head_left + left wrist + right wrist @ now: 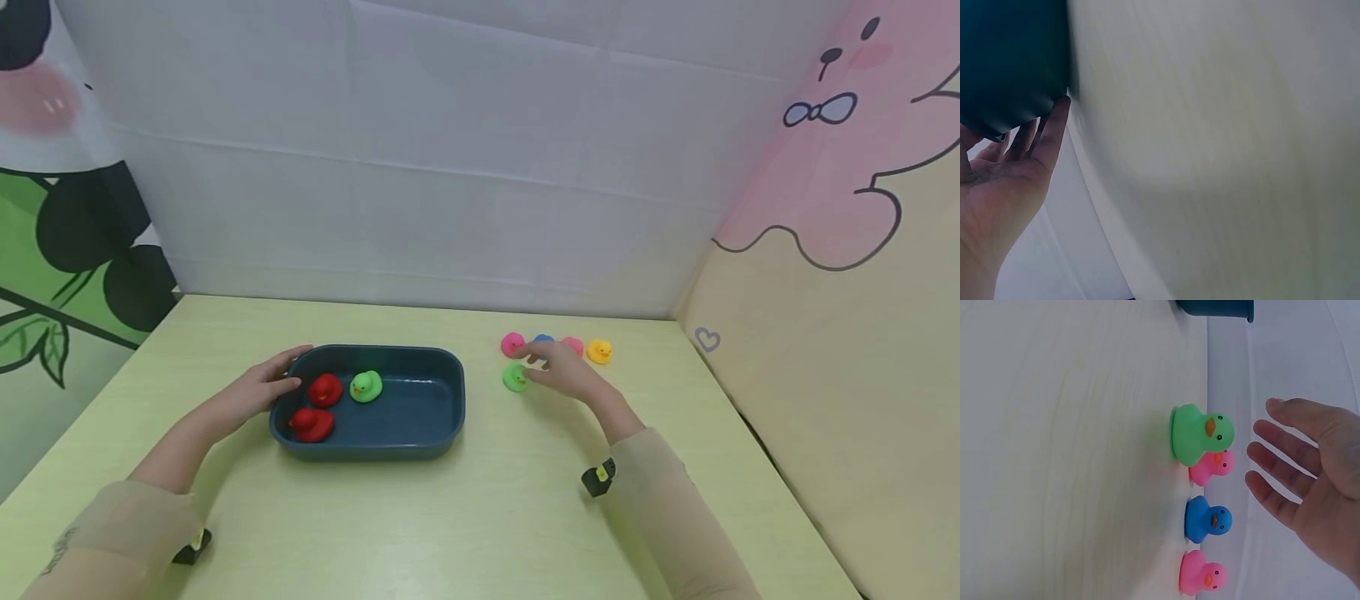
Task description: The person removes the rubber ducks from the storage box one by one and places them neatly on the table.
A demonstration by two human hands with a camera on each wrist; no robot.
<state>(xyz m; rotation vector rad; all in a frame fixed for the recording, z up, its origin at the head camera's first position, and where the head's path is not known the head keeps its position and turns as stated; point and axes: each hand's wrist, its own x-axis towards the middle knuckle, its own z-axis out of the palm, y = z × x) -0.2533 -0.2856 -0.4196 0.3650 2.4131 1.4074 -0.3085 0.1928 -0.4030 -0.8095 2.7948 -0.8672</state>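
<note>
A dark blue rectangular basin (405, 450) sits left of centre on the table in the head view. My left hand (262, 385) grips its left end, thumb over the rim and fingers along the outer wall (1016, 56). Inside are two red rubber ducks (325, 390) and a green one (367, 387). My right hand (558, 371) hovers by another green rubber duck (1194, 434) on the table, fingers spread with nothing between them. Behind that duck stand a pink duck (1216, 464), a blue duck (1200, 520) and a second pink duck (1194, 573).
A yellow duck (599, 351) stands at the right end of the back row. White cloth (450, 208) hangs behind the pale wooden table (360, 533). Walls with cartoon animals (847, 192) flank both sides.
</note>
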